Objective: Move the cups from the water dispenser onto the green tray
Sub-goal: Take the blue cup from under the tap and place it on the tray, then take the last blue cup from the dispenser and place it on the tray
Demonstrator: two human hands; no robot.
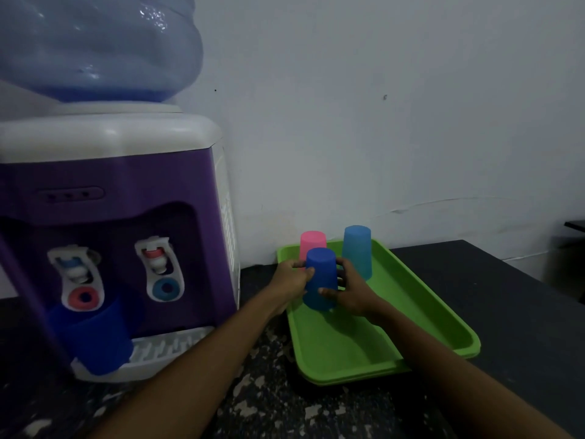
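step: placing dark blue cup on green tray; I judge it the third cup to land there.
left hand: my fingers curled round the cup's left side, thumb near the upper part, closed on it.
right hand: wrapped on the cup's right side, thumb across the front low down, fingers behind; closed on the same cup.
dark blue cup: upside down, base up, slightly tilted; rim at or just above the tray floor, can't tell if it touches.
pink cup: upside down on tray's far left corner, just behind the held cup, partly hidden by it.
light blue cup: upside down on tray, far side, right of pink cup, near my right fingers.
tray: on the bench, right of the dispenser; near half is bare.
still at dispenser: one more blue cup, upright and leaning, on the drip grid under the left tap.
progress: looks like three of four cups moved, one left.
next move: settle rim flat on tray floor, open both hands, lift clear without knocking the pink or light blue cup.
then: reach left to the drip grid for the last cup; it leans, so grip it firmly round the body.
risk: cups crowded at far end, a nudge on release could topple one.
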